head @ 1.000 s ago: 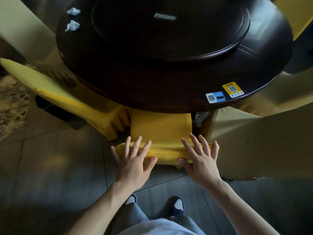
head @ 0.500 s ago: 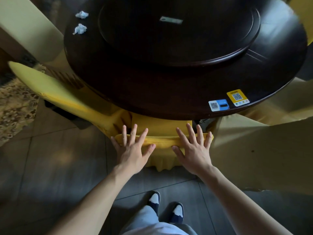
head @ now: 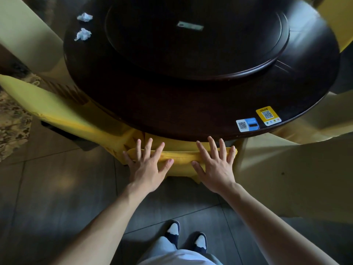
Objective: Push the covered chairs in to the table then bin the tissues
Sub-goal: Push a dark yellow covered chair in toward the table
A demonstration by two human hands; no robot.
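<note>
A yellow-covered chair (head: 181,159) stands right in front of me, its seat hidden under the rim of the dark round table (head: 172,115). My left hand (head: 148,165) and my right hand (head: 215,165) lie flat on the top of its backrest, fingers spread, gripping nothing. Two crumpled white tissues (head: 85,17) (head: 83,34) lie on the table's far left edge, well beyond my hands.
A second yellow-covered chair (head: 57,109) stands at the left, angled to the table. A pale-covered chair (head: 286,169) stands close at the right. A raised turntable (head: 194,39) fills the table's middle; two QR stickers (head: 257,119) sit near its front rim. Patterned rug (head: 13,121) at far left.
Both hands have pushed the chair forward; more of its seat has slid under the table. My arms have stretched out and the table sits nearer in view.
</note>
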